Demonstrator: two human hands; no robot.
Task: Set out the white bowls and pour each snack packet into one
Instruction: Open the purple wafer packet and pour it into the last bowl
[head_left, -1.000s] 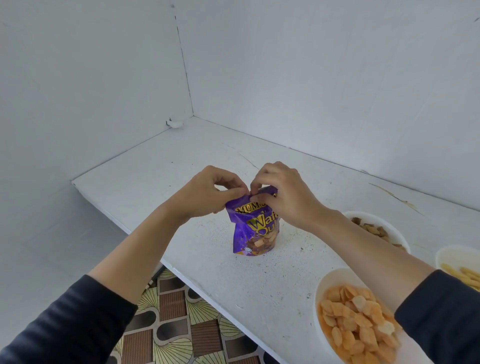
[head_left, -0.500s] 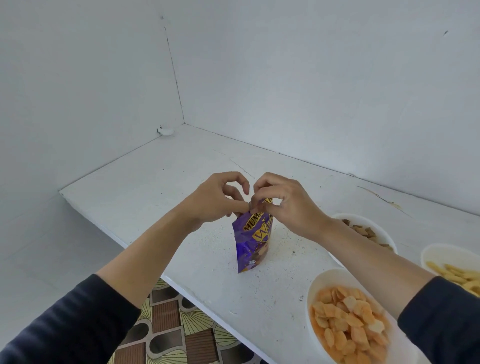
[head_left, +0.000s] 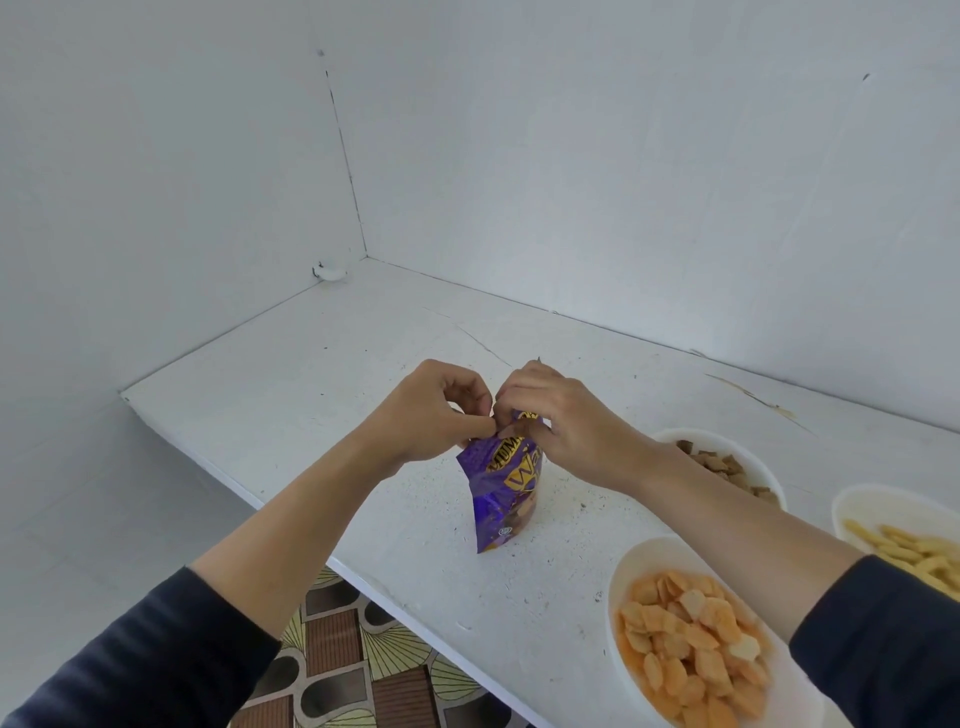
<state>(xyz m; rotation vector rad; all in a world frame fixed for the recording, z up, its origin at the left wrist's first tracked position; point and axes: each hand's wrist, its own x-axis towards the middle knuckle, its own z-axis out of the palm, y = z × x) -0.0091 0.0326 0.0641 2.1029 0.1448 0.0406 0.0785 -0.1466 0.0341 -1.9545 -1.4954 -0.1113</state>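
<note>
A purple snack packet (head_left: 503, 492) with gold lettering stands upright on the white table (head_left: 363, 374), near its front edge. My left hand (head_left: 434, 410) and my right hand (head_left: 558, 421) both pinch the packet's top edge, fingertips close together. To the right stand three white bowls. The nearest bowl (head_left: 618, 587) holds orange crackers. A bowl behind my right forearm (head_left: 748, 449) holds brown pieces. At the right edge, a bowl (head_left: 878, 501) holds yellow sticks. My right forearm hides part of the bowls.
White walls close the table on the left and at the back. A small white fitting (head_left: 328, 270) sits in the far corner. Below the table's front edge lies a patterned floor (head_left: 353, 670) in brown and yellow.
The packet's top has twisted and crumpled between my fingers, and the packet has turned so its face points more to the right. Both hands have stayed at its top.
</note>
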